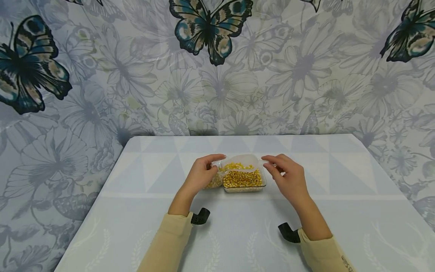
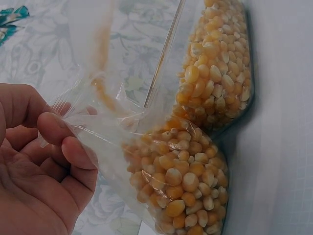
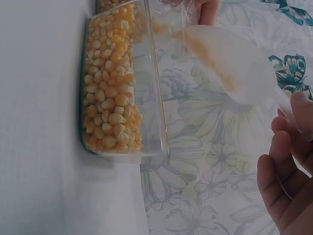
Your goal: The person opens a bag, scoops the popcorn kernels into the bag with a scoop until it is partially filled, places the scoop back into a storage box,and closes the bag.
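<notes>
A clear glass container (image 3: 151, 132) of yellow corn kernels (image 1: 242, 178) stands on the table. Against its left side leans a clear plastic bag (image 2: 181, 181), its lower part filled with more kernels. My left hand (image 1: 203, 172) pinches the gathered top edge of this bag between thumb and fingers. From the right, my right hand (image 1: 289, 175) grips the thin handle of a translucent white scoop (image 3: 239, 63). The scoop's bowl hovers over the container, pointing toward the bag's mouth, and kernels show through it.
The table (image 1: 153, 226) has a pale cover with grey triangles. Behind it hangs a floral cloth (image 1: 224, 102) with large butterflies. A black strap piece (image 1: 200, 216) sticks out at the left cuff, and another (image 1: 289, 232) at the right cuff.
</notes>
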Motion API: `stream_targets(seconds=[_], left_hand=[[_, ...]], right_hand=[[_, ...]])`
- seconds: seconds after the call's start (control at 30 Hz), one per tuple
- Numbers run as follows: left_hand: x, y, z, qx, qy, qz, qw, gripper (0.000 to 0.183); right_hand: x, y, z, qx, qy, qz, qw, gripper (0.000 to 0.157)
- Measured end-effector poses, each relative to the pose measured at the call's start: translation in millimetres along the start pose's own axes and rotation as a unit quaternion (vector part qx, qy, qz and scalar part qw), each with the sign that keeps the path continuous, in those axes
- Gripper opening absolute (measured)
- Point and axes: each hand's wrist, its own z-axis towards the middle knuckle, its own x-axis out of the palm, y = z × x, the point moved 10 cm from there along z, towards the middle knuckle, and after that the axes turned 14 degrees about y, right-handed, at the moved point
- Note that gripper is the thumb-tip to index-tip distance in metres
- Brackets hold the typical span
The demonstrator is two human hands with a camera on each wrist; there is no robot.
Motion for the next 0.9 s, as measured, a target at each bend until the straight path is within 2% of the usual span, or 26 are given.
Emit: stream_targets(seconds=[0.47,0.9], left_hand=[[0.1,0.5,0.4,0.003,0.002,-0.003,1.0,0.047],[-1.1,0.5,-0.4,0.007,0.001,-0.007,1.0,0.047]], right_hand=[[-9.5,9,-1,-0.018,-0.036,0.005,0.999,0.029],[-9.2,11,0,-0.02,-0.035,0.004,0.999,0.026]])
